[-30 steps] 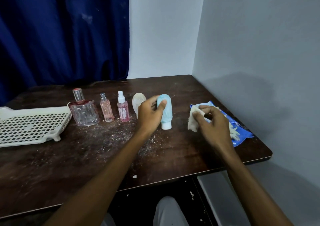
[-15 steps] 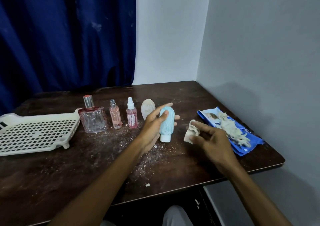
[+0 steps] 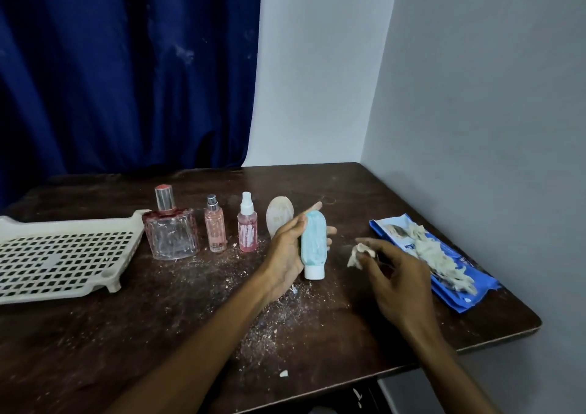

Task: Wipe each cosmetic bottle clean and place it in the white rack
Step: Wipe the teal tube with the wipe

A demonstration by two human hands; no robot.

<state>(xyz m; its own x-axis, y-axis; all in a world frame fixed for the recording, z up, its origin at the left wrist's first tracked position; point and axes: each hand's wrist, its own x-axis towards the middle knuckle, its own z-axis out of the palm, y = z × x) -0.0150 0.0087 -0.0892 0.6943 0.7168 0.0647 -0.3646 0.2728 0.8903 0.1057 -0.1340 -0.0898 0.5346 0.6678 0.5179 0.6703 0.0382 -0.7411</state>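
Note:
My left hand (image 3: 285,252) holds a light blue tube bottle (image 3: 313,245) cap-down just above the dusty table, thumb in front and fingers behind it. Just to its right, my right hand (image 3: 393,280) pinches a small crumpled wipe (image 3: 360,253) in its fingertips, not touching the bottle. A large clear perfume bottle (image 3: 171,229), a slim pink spray bottle (image 3: 215,231), a pink pump spray bottle (image 3: 247,231) and a beige oval bottle (image 3: 279,220) stand in a row. The white perforated rack (image 3: 60,255) lies at the left with nothing in it.
A blue wipes packet (image 3: 444,261) with wipes spilling out lies by the right wall. White powder and crumbs are scattered over the dark wooden table (image 3: 158,334). A blue curtain hangs behind, and grey walls close the back and right.
My right hand pulled a wipe from the packet and brought it left toward the bottle. My left hand lifted and turned the blue bottle slightly. The camera view tilted up.

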